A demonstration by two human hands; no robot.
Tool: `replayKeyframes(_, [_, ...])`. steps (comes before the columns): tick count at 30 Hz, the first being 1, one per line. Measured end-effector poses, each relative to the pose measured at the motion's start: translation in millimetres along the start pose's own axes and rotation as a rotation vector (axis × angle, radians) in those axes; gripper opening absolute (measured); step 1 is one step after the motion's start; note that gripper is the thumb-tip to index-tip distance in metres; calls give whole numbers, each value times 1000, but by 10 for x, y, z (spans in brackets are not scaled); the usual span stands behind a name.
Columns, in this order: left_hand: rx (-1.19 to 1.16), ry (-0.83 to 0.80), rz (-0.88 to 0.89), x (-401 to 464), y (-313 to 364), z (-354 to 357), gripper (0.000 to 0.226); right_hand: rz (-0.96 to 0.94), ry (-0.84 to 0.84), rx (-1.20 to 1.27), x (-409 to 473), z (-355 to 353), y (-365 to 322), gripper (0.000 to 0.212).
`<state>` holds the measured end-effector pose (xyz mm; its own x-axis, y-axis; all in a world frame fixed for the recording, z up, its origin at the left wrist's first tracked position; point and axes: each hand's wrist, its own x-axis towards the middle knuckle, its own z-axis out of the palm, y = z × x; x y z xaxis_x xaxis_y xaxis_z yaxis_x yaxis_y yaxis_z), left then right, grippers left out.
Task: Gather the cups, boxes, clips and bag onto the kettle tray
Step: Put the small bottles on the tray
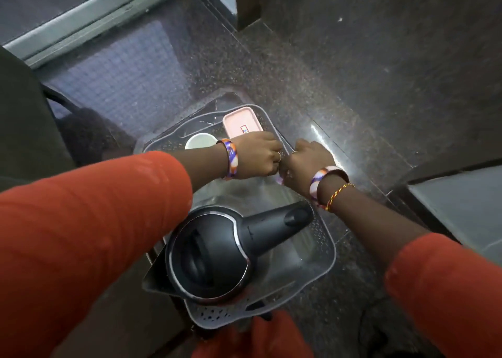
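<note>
Working over the far half of the tray [327, 251], both hands are brought together at its middle: the left hand [258, 157] is curled into a loose fist just beside the pink box [241, 125], and the right hand [307, 160] is curled likewise, knuckle to knuckle with it. Something small and pale is glimpsed beneath the two fists, but whether it is a clip or part of the bag cannot be told, nor whether either hand is truly clamped on it. The box is laid flat in the far corner of the tray, and a white cup [199, 141] is stood upright just to its left, so the far end is probably being filled first while the kettle [217, 251] is kept at the near end. The kettle's handle [279, 219] is pointed toward the right wrist, leaving little room between it and the forearm; a careless pull back could be expected to knock it. Bare tray is left between kettle and hands, and this seems the best room for further things. Beyond the right rim, dark stone counter [380, 85] lies open.
</note>
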<state>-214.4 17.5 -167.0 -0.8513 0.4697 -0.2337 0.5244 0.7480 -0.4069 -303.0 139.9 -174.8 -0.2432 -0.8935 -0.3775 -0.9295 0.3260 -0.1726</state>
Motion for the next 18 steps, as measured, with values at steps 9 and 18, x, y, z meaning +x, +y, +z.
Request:
replayKeyframes(9, [33,-39,45,142,95,255,19,-117,269,-310,-83,164,-24,25])
replayKeyframes(18, [121,68,58,-71,20,55,13,-171,168,-95,-95,32,53,20])
